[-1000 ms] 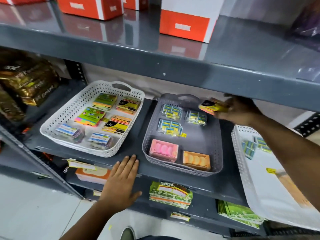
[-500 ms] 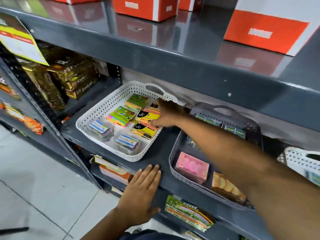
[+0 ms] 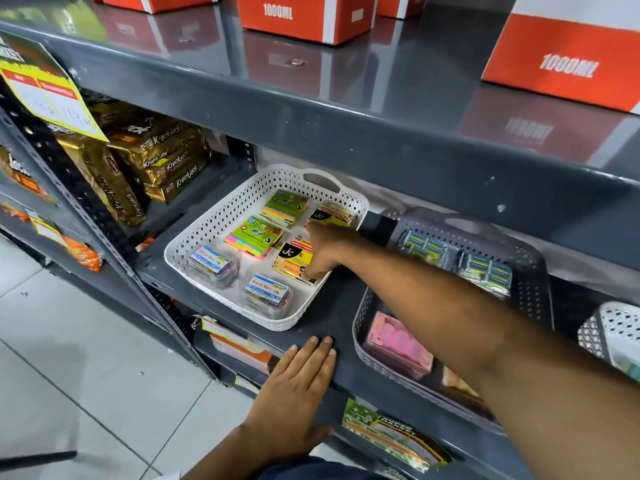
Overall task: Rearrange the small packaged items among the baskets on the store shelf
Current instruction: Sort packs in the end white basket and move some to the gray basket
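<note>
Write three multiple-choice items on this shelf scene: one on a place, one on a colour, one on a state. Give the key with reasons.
1. Where is the right hand?
A. In the white basket
B. In the grey basket
C. On the top shelf

2. What colour are the boxes on the top shelf?
A. Blue
B. Green
C. Red and white

3. How is the left hand?
A. Gripping a packet
B. Flat on the shelf edge
C. Lifting a basket

Key:
1 A, its fingers rest on the yellow and black packets in the white basket.
2 C, red fronts with white sides.
3 B, its fingers lie spread and empty on the grey ledge.
</note>
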